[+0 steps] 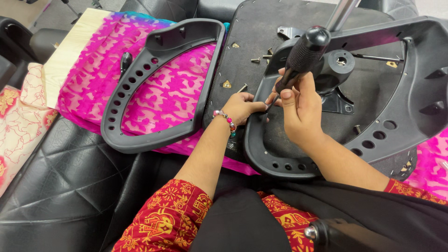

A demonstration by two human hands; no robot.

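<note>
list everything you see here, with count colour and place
screwdriver: 1, black handle, in the right hand, tip down at the armrest by the left fingers
armrest: 1, dark grey with holes, on the upturned seat base, under both hands
second armrest: 1, dark grey, loose on the pink cloth, left
seat base: 1, black, upside down, centre
metal column: 1, silver, top centre
loose screws: several, metallic, on the seat base
pink cloth: 1, magenta patterned, under the second armrest
bead bracelet: 1, multicoloured, left wrist
left hand: steadying the armrest edge
right hand: gripping the screwdriver shaft
</note>
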